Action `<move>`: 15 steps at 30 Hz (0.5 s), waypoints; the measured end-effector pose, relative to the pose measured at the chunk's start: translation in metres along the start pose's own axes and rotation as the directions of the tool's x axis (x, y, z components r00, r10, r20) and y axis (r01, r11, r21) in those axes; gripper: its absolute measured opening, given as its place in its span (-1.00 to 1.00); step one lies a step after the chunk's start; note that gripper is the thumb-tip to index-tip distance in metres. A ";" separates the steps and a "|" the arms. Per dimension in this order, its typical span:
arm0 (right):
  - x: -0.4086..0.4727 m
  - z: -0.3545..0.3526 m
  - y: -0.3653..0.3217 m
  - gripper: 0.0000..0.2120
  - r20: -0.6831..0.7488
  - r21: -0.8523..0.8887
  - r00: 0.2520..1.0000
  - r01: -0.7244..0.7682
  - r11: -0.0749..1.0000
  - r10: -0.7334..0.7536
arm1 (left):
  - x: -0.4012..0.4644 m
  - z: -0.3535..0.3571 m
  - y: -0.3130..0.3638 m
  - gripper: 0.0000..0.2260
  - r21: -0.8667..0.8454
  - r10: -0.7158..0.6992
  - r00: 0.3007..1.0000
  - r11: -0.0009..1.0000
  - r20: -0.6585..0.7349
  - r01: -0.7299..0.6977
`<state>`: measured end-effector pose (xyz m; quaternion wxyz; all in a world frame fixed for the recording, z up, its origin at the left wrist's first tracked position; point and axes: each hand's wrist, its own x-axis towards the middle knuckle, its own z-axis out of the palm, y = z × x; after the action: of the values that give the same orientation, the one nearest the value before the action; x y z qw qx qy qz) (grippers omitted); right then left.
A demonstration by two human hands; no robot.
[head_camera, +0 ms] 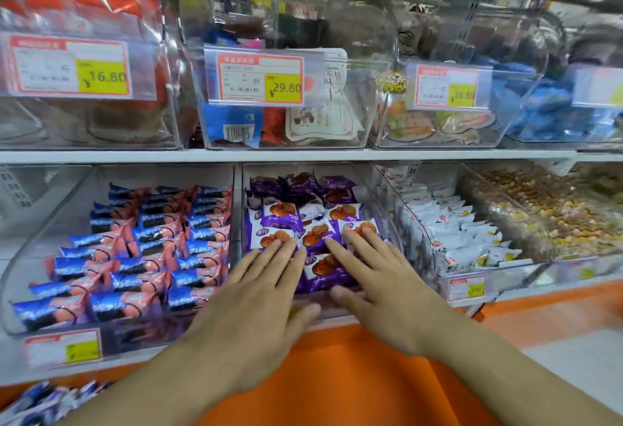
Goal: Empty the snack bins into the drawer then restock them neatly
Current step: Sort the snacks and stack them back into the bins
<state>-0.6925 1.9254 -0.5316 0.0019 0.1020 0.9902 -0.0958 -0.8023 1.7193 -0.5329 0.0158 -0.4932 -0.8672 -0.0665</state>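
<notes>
A clear middle bin [387, 223] on the lower shelf holds purple snack packets [317, 213] printed with round waffle biscuits. My left hand [259, 297] lies flat on the front packets, fingers straight. My right hand [374, 273] lies flat beside it on the packets, fingers spread, thumb over the bin's front lip. Neither hand grips anything. To the left, another clear bin [40, 216] is packed with neat rows of blue and pink packets [151, 250]. Loose blue packets [43, 398] lie at the bottom left, in what I cannot make out.
Right of the purple bin stand a bin of white packets [451, 230] and a bin of mixed loose snacks [553, 216]. The upper shelf carries several clear bins with price tags [259, 78]. An orange counter front [337, 375] runs below the lower shelf.
</notes>
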 end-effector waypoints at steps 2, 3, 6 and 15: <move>0.006 -0.004 -0.001 -0.40 -0.040 0.018 0.999 -0.032 0.999 0.033 | 0.010 -0.007 -0.004 -0.39 0.066 -0.004 0.997 0.998 -0.083 0.010; 0.014 -0.007 -0.002 -0.41 -0.061 0.040 0.997 -0.043 0.998 0.045 | 0.016 -0.012 -0.008 -0.41 0.100 -0.015 0.993 0.995 -0.113 0.026; 0.051 -0.013 -0.008 -0.45 -0.149 0.130 0.988 -0.022 0.991 0.041 | 0.021 -0.019 -0.025 -0.37 0.148 -0.100 0.987 0.982 -0.125 0.118; 0.144 -0.001 -0.039 -0.51 -0.232 0.129 0.971 0.092 0.987 -0.060 | -0.016 -0.010 -0.060 -0.36 0.003 -0.072 0.997 0.997 0.007 0.072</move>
<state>-0.8418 1.9168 -0.5266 -0.1222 0.0740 0.9780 -0.1520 -0.8454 1.6741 -0.5307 0.0113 -0.4617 -0.8847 -0.0640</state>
